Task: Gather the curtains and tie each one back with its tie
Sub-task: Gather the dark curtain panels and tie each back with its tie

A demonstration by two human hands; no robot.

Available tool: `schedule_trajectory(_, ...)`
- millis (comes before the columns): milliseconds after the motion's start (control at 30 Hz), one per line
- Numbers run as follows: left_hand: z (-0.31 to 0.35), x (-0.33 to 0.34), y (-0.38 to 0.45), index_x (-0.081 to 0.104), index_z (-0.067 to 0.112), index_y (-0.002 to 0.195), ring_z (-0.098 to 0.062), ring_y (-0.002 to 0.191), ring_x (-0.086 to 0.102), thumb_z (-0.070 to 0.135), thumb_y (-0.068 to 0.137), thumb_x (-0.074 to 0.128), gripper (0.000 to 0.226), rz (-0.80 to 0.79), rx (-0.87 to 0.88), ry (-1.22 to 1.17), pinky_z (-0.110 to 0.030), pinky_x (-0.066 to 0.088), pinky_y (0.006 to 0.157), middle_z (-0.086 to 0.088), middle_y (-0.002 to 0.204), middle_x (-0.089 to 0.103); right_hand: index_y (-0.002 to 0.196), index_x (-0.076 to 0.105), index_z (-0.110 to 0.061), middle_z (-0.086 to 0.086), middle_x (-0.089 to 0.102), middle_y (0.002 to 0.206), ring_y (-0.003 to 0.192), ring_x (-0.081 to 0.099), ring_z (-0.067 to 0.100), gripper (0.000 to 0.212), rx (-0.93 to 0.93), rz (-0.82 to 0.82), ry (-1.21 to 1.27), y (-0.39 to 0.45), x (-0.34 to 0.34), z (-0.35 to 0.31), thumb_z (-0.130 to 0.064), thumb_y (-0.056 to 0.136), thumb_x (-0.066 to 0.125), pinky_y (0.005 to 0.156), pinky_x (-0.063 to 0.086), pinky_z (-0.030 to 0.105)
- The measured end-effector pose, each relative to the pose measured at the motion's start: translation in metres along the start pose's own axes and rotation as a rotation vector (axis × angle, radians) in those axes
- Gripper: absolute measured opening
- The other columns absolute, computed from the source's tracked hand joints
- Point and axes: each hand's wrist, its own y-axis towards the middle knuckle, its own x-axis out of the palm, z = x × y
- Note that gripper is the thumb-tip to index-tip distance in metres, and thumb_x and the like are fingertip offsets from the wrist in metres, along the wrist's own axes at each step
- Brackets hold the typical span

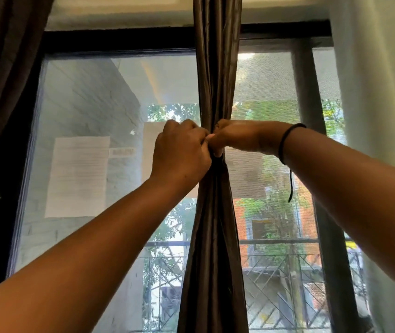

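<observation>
Pinching at the curtain's (215, 212) waist: left hand (182, 150) curled, knuckles toward camera, fingers closed at the front of the bundle; right hand (232, 138) reaching in from the side, fingers curled and meeting the left at the same spot. Probably gripping the ends of the tie (218, 159), though only a dark sliver shows under the fingers; knot state cannot be told. Holding both hands tight together at one point, likely to keep the gathered folds cinched while the tie is drawn snug. Curtain hanging mid-window, gathered into a narrow column, pinched at hand height, flaring slightly below. Black wrist band (285, 145) on right wrist, loose tail dangling clear of the curtain.

Outward: glass (83, 116) bare on both sides of the bundle, so free room left and right for pulling tie ends apart. Second dark curtain (1, 68) at far left edge, well apart, seemingly not yet gathered. Pale wall (384, 92) at right, near the right forearm; less elbow room there. Dark frame post (312, 140) behind right wrist. Paper sheet (78, 176) seen at left pane, not in the way.
</observation>
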Motion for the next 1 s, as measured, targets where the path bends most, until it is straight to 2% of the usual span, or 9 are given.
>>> schedule_trajectory(67,0.002,0.009,0.003,0.071,0.013,0.108,-0.028,0.106,0.05,0.031,0.095,0.049,0.031,-0.025,-0.118,-0.047,-0.04,0.047,0.085,-0.007,0.105,0.067,0.056,0.052,-0.011,0.002,0.043,0.069,0.068,0.04,0.016,0.024,-0.011,-0.041,-0.009,-0.003,0.003,0.006,-0.026,0.068,0.067,0.066,0.035,0.033)
schedule_trajectory(133,-0.001,0.019,0.006,0.071,0.014,0.098,-0.03,0.103,0.053,0.037,0.097,0.046,0.035,-0.105,-0.246,-0.077,-0.038,0.045,0.08,-0.008,0.096,0.068,0.083,0.06,-0.011,0.004,0.047,0.091,0.084,0.043,0.018,0.039,-0.012,-0.014,-0.18,-0.001,0.011,0.018,-0.041,0.066,0.076,0.076,0.04,0.034)
schedule_trajectory(233,-0.004,0.027,0.01,0.065,0.009,0.089,-0.034,0.101,0.059,0.037,0.098,0.045,0.036,-0.299,-0.514,-0.397,-0.035,0.042,0.077,-0.017,0.097,0.066,0.116,0.041,-0.026,0.0,0.035,0.118,0.109,0.042,0.023,0.075,-0.077,0.329,-0.25,-0.006,0.031,0.04,-0.053,0.058,0.08,0.094,0.041,0.046)
schedule_trajectory(333,-0.006,0.029,0.013,0.055,0.005,0.126,-0.024,0.108,0.054,0.039,0.098,0.045,0.045,-0.454,-0.743,-0.724,-0.031,0.043,0.085,-0.013,0.126,0.056,0.107,0.05,-0.023,0.001,0.047,0.113,0.103,0.048,0.025,0.057,-0.189,0.632,-0.274,-0.013,0.051,0.057,-0.048,0.065,0.078,0.085,0.04,0.04)
schedule_trajectory(433,-0.013,0.027,0.014,0.059,0.01,0.122,-0.012,0.083,0.048,0.041,0.096,0.048,0.042,-0.561,-0.794,-0.858,-0.025,0.043,0.07,-0.003,0.097,0.055,0.093,0.061,-0.021,-0.001,0.061,0.095,0.086,0.059,0.025,0.03,-0.252,0.837,-0.364,-0.016,0.069,0.07,-0.044,0.076,0.072,0.072,0.036,0.033)
schedule_trajectory(567,-0.021,0.029,0.013,0.063,0.007,0.111,-0.015,0.079,0.047,0.04,0.094,0.053,0.039,-0.571,-0.762,-0.853,-0.026,0.044,0.071,-0.001,0.083,0.053,0.091,0.068,-0.02,-0.002,0.067,0.088,0.07,0.061,0.019,0.013,-0.282,0.896,-0.168,-0.015,0.078,0.075,-0.031,0.085,0.065,0.065,0.047,0.034)
schedule_trajectory(667,-0.03,0.027,0.012,0.068,0.013,0.095,-0.015,0.079,0.056,0.037,0.092,0.057,0.027,-0.544,-0.615,-0.735,-0.027,0.047,0.071,-0.002,0.086,0.062,0.095,0.068,-0.022,-0.002,0.069,0.086,0.066,0.051,0.012,0.012,-0.259,0.779,-0.114,-0.012,0.073,0.085,-0.027,0.089,0.059,0.055,0.038,0.023)
schedule_trajectory(833,-0.043,0.024,0.013,0.074,0.01,0.089,-0.001,0.055,0.055,0.024,0.089,0.064,0.017,-0.46,-0.375,-0.649,-0.016,0.046,0.056,0.004,0.062,0.065,0.093,0.067,-0.02,-0.003,0.07,0.079,0.072,0.057,0.03,0.021,-0.352,0.774,-0.343,-0.017,0.059,0.096,-0.023,0.086,0.048,0.065,0.042,0.036)
schedule_trajectory(1000,-0.051,0.02,0.018,0.072,0.022,0.078,0.004,0.048,0.052,0.024,0.089,0.063,0.014,-0.386,-0.205,-0.493,-0.01,0.042,0.054,0.007,0.057,0.062,0.093,0.068,-0.02,-0.004,0.07,0.075,0.07,0.053,0.026,0.019,-0.397,0.844,-0.604,-0.025,0.036,0.107,-0.015,0.084,0.051,0.065,0.033,0.032)
